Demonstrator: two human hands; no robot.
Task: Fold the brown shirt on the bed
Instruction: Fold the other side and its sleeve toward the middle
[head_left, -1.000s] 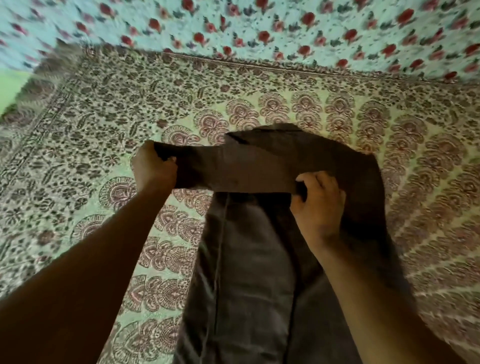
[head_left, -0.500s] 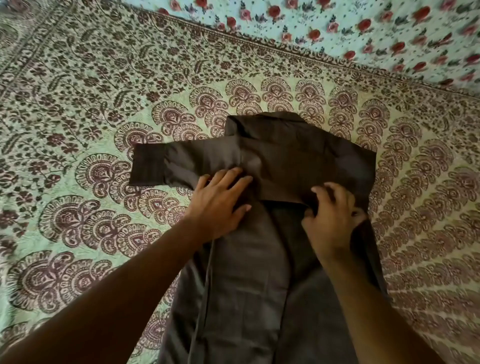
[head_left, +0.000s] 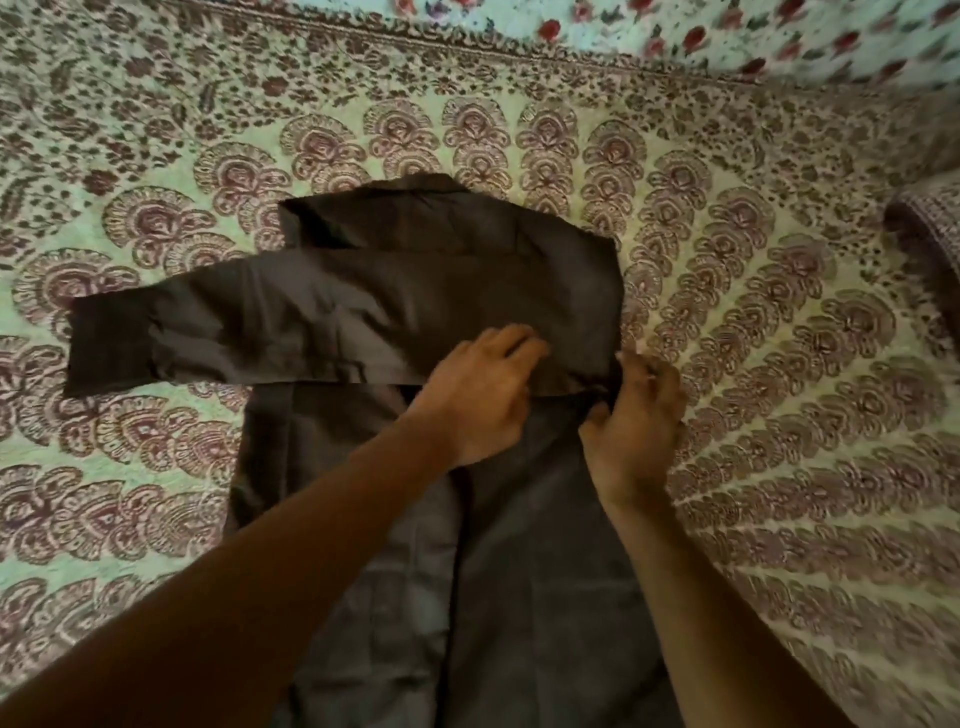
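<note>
The brown shirt (head_left: 426, 270) lies flat on the patterned bedspread (head_left: 779, 415), collar away from me. One sleeve (head_left: 223, 332) is folded across the chest and reaches out past the shirt's left side. My left hand (head_left: 478, 395) rests palm down on the lower edge of that sleeve, fingers spread. My right hand (head_left: 634, 410) pinches the cloth at the shirt's right edge, where the sleeve fold begins. The shirt's lower part runs down between my forearms and out of view.
The bedspread has a green ground with maroon paisley rings. A pale sheet with red flowers (head_left: 779, 36) lies along the far edge. A dark patterned roll of fabric (head_left: 930, 244) sits at the right edge of the bed.
My left hand let go of the sleeve's cuff and slid right along the sleeve to just beside my right hand. The right hand shifted to the shirt's right edge. The sleeve now lies flat.
</note>
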